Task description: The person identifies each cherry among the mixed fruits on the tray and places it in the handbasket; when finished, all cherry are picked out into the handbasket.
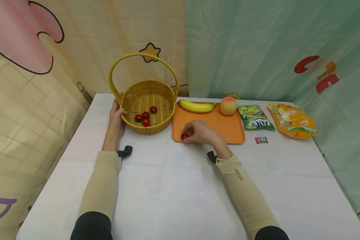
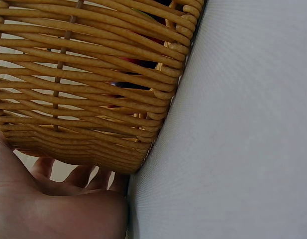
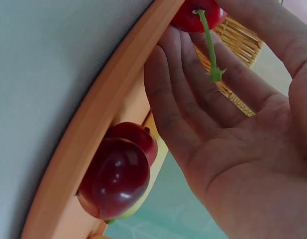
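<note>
My left hand (image 1: 116,118) grips the left side of a yellow wicker basket (image 1: 150,130), near the foot of its tall handle. In the left wrist view the woven wall (image 2: 88,84) fills much of the picture, the hand (image 2: 68,204) right against it. Several red cherries (image 1: 145,122) lie inside. At the front left corner of an orange tray (image 1: 225,128), my right hand (image 1: 201,131) pinches a cherry (image 1: 184,136); its green stem (image 3: 209,45) shows in the right wrist view. Two darker cherries (image 3: 116,174) sit on the tray beside that hand, hidden in the head view.
A banana (image 1: 197,106) and a peach (image 1: 228,105) lie along the tray's back edge. To the right are a green snack bag (image 1: 255,117), a small red candy packet (image 1: 261,140) and a yellow bag (image 1: 293,120). Curtains hang behind the white table (image 1: 174,193).
</note>
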